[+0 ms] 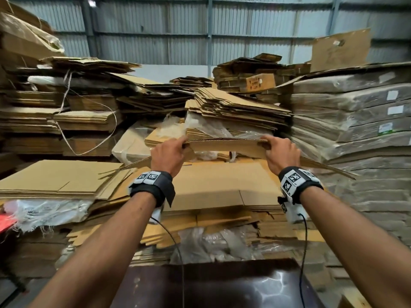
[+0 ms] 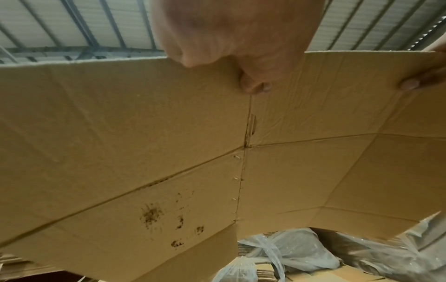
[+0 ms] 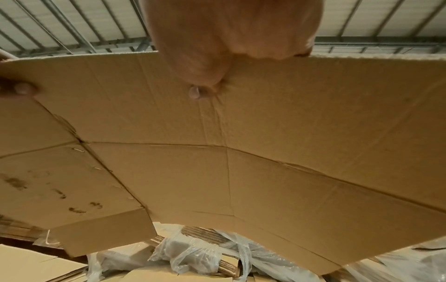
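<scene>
Aloft, flattened cardboard box point(image 1: 226, 146), left hand point(image 1: 168, 155) grip pinching its edge, right hand point(image 1: 281, 153) grip likewise

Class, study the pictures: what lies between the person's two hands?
Only the flattened carton: its upper edge spans from the left hand to the right hand, and both grip it. The head view shows this best.

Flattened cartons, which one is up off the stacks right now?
The flattened carton gripped at its top edge by the left hand and right hand; the rest lie in stacks.
</scene>
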{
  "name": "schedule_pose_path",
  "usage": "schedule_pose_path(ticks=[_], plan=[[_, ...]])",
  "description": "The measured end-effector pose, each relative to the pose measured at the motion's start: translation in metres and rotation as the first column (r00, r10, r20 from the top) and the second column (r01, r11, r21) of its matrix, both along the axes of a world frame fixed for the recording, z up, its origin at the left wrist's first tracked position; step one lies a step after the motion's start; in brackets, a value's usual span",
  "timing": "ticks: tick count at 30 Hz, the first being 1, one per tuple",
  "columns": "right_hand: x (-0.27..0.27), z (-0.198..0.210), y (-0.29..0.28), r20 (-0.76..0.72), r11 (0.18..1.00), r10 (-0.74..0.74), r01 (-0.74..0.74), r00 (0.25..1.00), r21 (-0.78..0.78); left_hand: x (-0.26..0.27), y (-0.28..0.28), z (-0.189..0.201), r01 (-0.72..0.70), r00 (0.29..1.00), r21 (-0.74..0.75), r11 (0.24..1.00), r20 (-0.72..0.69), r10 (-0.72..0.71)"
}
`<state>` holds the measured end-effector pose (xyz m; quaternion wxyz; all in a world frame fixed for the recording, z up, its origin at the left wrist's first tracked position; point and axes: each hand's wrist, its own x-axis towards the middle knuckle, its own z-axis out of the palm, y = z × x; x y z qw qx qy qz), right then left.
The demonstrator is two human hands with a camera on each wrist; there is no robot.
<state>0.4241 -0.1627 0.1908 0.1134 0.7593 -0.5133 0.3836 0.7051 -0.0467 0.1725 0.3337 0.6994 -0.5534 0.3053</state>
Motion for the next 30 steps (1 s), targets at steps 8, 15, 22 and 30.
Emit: schedule_pose_path(ticks=[8,15,22,30], plan=[[0.019,-0.015,-0.108,0.009,0.997,0.042,-0.042,0.999,-0.059,0.03,-0.107,-0.007,0.018,0.999,-0.023,1.0,0.052,-0.017],[0.043,-0.067,-0.215,0.004,0.982,0.149,-0.148,0.989,-0.113,0.057,-0.199,-0.053,0.088,0.991,-0.039,0.995,0.1,-0.084],[0.063,-0.171,-0.306,-0.331,0.988,0.124,-0.086,0.936,0.129,0.096,-0.281,-0.176,-0.072,0.964,0.353,0.933,0.266,-0.026],[0.068,-0.329,-0.347,-0.491,0.77,0.334,0.068,0.805,0.635,0.096,-0.315,-0.326,-0.137,0.987,0.836,0.531,0.161,0.001]])
